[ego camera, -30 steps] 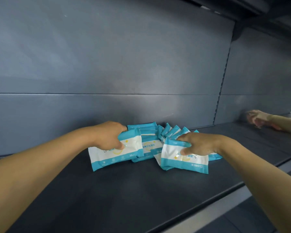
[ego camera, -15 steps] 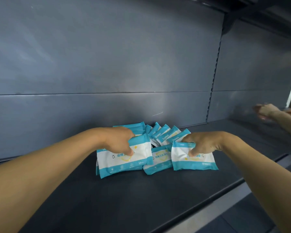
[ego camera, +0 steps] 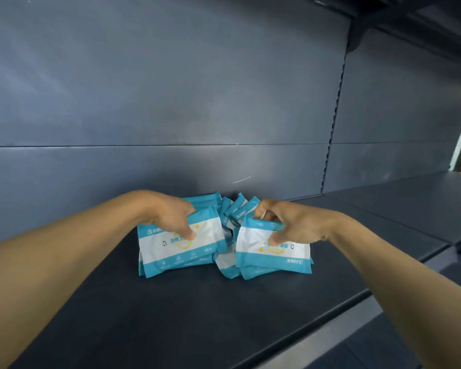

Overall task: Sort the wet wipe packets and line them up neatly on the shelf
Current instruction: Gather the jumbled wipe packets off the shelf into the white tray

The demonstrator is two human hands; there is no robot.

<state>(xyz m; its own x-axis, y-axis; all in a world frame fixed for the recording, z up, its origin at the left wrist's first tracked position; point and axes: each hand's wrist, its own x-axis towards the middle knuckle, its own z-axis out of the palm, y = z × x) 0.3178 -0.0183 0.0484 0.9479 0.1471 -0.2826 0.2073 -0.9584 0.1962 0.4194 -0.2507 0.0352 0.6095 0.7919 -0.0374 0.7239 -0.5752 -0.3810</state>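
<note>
Left hand fingers curled tight over the left wet wipe packet stack; right hand fingers clamped on the right packet stack. Both stacks upright on the dark shelf, loose packets leaning behind, between the hands.

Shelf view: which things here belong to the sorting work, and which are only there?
Job:
left hand
right hand
left packet stack
right packet stack
loose packets behind
shelf

Only there:
back panel
slotted upright

Other person's hands now gone.
</note>
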